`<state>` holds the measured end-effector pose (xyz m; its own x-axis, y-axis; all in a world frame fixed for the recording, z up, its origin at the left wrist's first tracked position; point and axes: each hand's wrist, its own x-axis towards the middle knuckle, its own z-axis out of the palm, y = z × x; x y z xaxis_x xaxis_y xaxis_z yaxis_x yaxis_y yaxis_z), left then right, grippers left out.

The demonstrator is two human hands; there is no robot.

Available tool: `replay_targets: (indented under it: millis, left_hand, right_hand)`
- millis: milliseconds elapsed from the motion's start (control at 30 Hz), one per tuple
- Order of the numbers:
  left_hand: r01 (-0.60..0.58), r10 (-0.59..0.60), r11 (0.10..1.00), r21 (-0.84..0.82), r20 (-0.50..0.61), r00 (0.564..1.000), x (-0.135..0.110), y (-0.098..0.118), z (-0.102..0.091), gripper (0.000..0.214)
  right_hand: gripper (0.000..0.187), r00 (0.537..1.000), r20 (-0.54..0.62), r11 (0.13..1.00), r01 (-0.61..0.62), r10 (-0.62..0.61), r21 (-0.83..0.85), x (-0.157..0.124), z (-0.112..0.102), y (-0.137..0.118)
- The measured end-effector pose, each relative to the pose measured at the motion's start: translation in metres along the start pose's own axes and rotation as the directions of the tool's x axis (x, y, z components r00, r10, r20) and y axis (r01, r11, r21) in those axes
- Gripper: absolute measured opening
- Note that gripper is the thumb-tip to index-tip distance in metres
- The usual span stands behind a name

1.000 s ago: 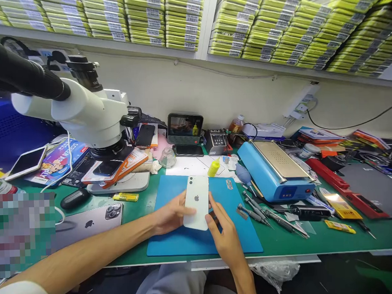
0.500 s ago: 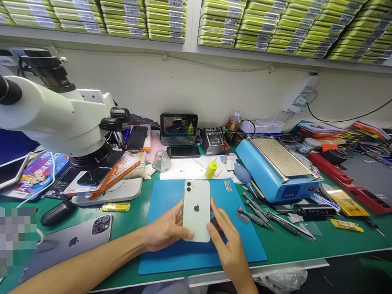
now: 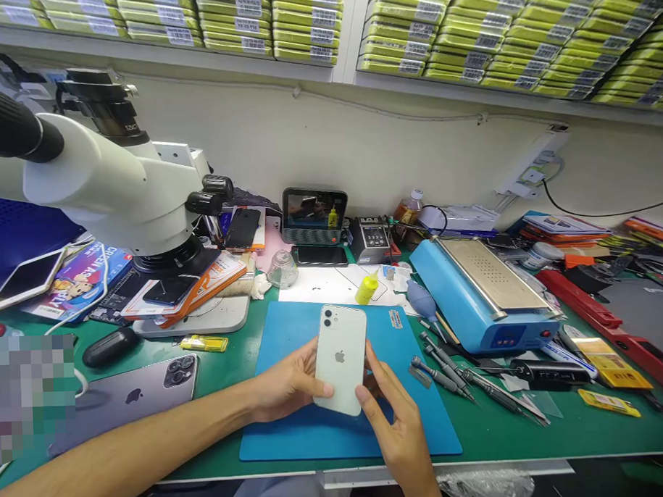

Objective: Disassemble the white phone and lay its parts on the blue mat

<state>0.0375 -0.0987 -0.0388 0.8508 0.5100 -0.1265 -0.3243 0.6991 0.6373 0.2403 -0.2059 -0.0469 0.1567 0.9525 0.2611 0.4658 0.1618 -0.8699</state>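
Observation:
A pale green smartphone [image 3: 340,360] is held upright above the blue mat [image 3: 284,438], its back with two camera lenses facing me. My left hand [image 3: 290,382] grips its left edge, thumb pressed on the lower left of the back. On the other side, my right hand [image 3: 394,413] has its thumb and fingers against the right edge. The fingers behind the phone are partly hidden. Just beyond the phone stands a small yellow bottle [image 3: 367,288] on a white sheet [image 3: 322,285].
A microscope [image 3: 106,191] rises at the left, near a larger purple phone [image 3: 146,393]. To the right are a blue heating-plate machine [image 3: 475,301], several screwdrivers [image 3: 444,360] and a blue air blower [image 3: 420,297]. A small display [image 3: 315,214] stands at the back, under shelves of yellow packs [image 3: 237,23].
The whole view has shifted slightly to the right across the picture. The phone is tilted a little more, with both hands still on it.

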Motion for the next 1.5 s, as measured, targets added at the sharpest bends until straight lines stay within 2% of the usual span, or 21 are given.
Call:
replay_targets:
  millis: [133, 267, 400, 600, 733, 833, 1167, 1333, 1500]
  left_hand:
    - [0.026, -0.028, 0.998, -0.064, -0.031, 0.999, 0.000, 0.003, -0.002, 0.044]
    - [0.063, -0.061, 0.993, -0.096, 0.017, 0.998, 0.001, 0.006, -0.001, 0.057]
    - [0.070, -0.066, 0.993, -0.093, 0.047, 0.997, 0.003, 0.006, -0.001, 0.066]
    - [0.023, -0.020, 0.998, -0.066, 0.047, 0.999, 0.003, 0.005, 0.000, 0.067]
    - [-0.005, 0.007, 0.999, -0.038, 0.043, 0.999, 0.002, 0.005, 0.000, 0.054]
    - [-0.001, 0.002, 1.000, -0.022, 0.046, 0.999, 0.002, 0.004, -0.001, 0.046]
    - [-0.010, 0.010, 1.000, -0.009, 0.046, 0.999, 0.001, 0.008, 0.005, 0.051]
    - [0.001, -0.002, 1.000, 0.011, 0.042, 0.999, 0.000, 0.008, 0.003, 0.064]
    - [0.007, -0.007, 1.000, 0.022, 0.028, 1.000, 0.000, 0.007, 0.005, 0.056]
  right_hand:
    - [0.057, 0.998, 0.011, 0.997, 0.062, -0.061, -0.048, 0.002, 0.000, 0.000]
    - [0.061, 0.985, 0.011, 0.976, 0.174, -0.174, -0.133, 0.001, -0.002, 0.007]
    - [0.068, 0.979, 0.074, 0.961, 0.203, -0.192, -0.190, -0.001, -0.005, 0.016]
    - [0.077, 0.983, 0.120, 0.978, 0.153, -0.137, -0.139, 0.002, -0.004, 0.017]
    - [0.074, 0.987, 0.105, 0.987, 0.134, -0.124, -0.088, 0.008, -0.001, 0.006]
    - [0.075, 0.994, 0.087, 0.996, 0.076, -0.071, -0.054, 0.011, 0.001, -0.003]
    - [0.056, 0.996, 0.032, 0.995, -0.087, 0.089, -0.040, 0.008, 0.000, -0.001]
    - [0.051, 0.994, 0.045, 0.995, -0.096, 0.097, -0.026, 0.010, 0.002, -0.008]
    - [0.048, 0.994, 0.062, 0.996, -0.090, 0.092, -0.024, 0.010, 0.003, -0.010]
